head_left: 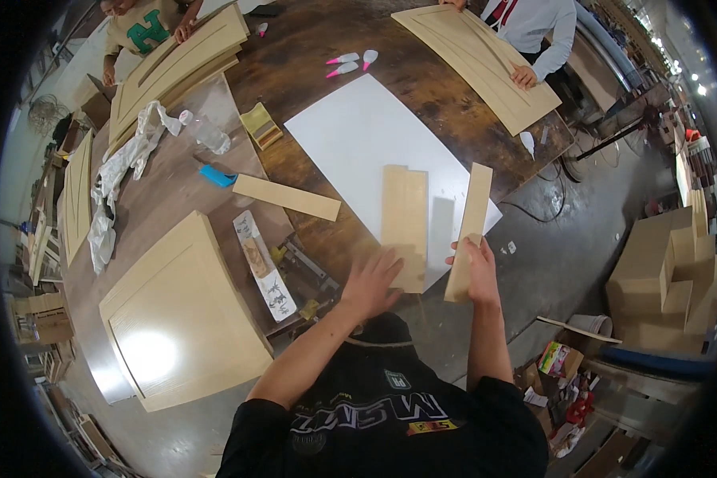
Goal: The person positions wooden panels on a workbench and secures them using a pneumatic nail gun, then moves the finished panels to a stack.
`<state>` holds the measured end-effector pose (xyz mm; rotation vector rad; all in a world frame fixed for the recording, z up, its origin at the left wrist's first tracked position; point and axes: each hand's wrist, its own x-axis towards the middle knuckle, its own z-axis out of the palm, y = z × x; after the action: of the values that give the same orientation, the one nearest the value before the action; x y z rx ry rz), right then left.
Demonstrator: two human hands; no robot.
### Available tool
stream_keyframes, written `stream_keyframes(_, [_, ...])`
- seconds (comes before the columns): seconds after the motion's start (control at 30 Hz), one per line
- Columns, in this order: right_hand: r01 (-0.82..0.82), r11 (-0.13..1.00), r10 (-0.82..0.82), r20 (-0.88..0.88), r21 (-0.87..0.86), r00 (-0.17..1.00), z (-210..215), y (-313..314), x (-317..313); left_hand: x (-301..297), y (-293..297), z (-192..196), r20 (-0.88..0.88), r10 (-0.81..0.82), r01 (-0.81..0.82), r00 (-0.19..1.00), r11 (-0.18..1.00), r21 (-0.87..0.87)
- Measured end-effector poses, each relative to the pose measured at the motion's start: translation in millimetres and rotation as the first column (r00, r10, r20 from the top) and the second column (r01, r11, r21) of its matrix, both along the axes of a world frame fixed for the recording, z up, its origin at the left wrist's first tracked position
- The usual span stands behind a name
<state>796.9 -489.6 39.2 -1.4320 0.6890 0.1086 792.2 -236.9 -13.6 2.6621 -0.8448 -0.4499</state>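
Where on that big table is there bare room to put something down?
The white sheet is bare across its upper half, between the pink-capped glue tubes and the wide board under the left hand. Dark tabletop shows between the two co-workers' curved panels. It is crowded by the blue tool, crumpled rags and clamps.

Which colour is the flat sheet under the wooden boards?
White, plain; the sheet shows best in the head view.
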Motion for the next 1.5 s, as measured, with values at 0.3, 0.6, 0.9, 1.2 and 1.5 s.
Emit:
stream_keyframes(0.3, [-0.295, 0.717, 0.214, 0.204, 0.631, 0.955, -1.1, 141.8, -43.3, 13.8, 50.7, 86.8, -0.673, 0.118, -0.683, 0.730, 0.107, -0.723])
stream_keyframes(0.6, [-0.809, 0.581, 0.780, 0.222, 0.094, 0.585, 81.8, 255.7, -87.0, -45.8, 181.4, 156.2, -0.714, 0.327, -0.694, 0.619, -0.199, -0.692])
stream_keyframes(0.9, [-0.698, 0.346, 0.790, 0.207, 0.627, 0.578, 77.0, 337.7, -122.7, -144.8, 266.3, 137.1, -0.759, -0.055, -0.668, 0.649, -0.518, -0.534])
stream_keyframes(1.2, [-0.627, 0.446, 0.880, 0.186, -0.639, 0.438, 15.1, 388.9, -76.7, -198.7, 353.5, 112.4, -0.849, 0.329, -0.713, 0.413, -0.464, -0.526])
stream_keyframes(1.5, [-0.526, 0.300, 0.775, -0.118, -0.796, 0.620, 3.6, 396.3, 31.0, -241.9, 389.7, 66.0, -0.896, 0.115, -0.737, 0.429, -0.529, -0.420])
